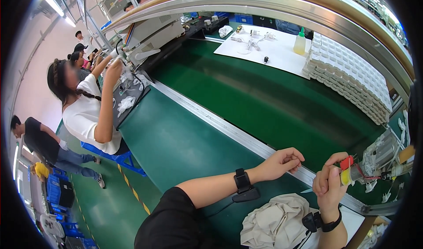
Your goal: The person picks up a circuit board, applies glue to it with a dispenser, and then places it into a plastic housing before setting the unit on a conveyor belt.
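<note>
My left hand (280, 164) hovers over the metal rail (211, 119) with its fingers curled together. Whatever it may pinch is too small or hidden to see. To its right, my right hand (328, 183) is raised and closed, fingertips up against a red piece (346, 162) and a yellow round part (345, 177). These sit at the end of a device with red wires (368, 176) at the right edge. The fingers hide what they grip. A small pale pointed thing (307, 190) shows beside the right hand. Below the wrists lies a crumpled beige cloth (277, 222).
Beyond the rail runs a green belt (246, 103). Across it are a white board (242, 50) with small cabled parts, a bottle of yellow liquid (299, 42) and stacked moulded trays (348, 77). A co-worker (83, 112) sits at the left near a machine (152, 37). An overhead beam crosses above.
</note>
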The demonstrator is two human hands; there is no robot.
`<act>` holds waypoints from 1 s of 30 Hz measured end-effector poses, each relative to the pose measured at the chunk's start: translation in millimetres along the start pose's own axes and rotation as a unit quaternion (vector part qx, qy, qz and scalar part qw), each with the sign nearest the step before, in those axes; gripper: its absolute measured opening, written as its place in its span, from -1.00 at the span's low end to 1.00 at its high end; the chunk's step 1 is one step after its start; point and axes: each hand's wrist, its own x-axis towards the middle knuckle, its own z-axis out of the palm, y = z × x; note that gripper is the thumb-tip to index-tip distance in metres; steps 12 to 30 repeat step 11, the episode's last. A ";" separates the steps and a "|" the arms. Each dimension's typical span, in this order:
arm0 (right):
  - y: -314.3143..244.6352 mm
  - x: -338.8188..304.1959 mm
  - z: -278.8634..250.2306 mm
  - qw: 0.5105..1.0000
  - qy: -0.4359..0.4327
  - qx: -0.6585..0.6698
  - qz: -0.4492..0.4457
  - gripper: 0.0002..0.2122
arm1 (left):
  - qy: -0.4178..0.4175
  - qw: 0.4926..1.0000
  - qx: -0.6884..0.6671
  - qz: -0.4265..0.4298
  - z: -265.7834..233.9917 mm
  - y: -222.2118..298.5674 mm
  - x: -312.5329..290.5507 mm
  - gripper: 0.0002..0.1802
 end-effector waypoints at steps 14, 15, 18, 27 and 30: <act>-2.5 -0.2 -3.4 1.000 -0.008 -0.002 0.004 -0.72 | 0.001 1.000 0.004 -0.008 1.6 -1.7 1.2 -0.84; -2.5 -0.2 -3.4 1.000 -0.008 -0.002 0.004 -0.72 | 0.001 1.000 0.004 -0.008 1.6 -1.7 1.2 -0.84; -2.5 -0.2 -3.4 1.000 -0.008 -0.002 0.004 -0.72 | 0.001 1.000 0.004 -0.008 1.6 -1.7 1.2 -0.84; -2.5 -0.2 -3.4 1.000 -0.008 -0.002 0.004 -0.72 | 0.001 1.000 0.004 -0.008 1.6 -1.7 1.2 -0.84; -2.5 -0.2 -3.4 1.000 -0.008 -0.002 0.004 -0.72 | 0.001 1.000 0.004 -0.008 1.6 -1.7 1.2 -0.84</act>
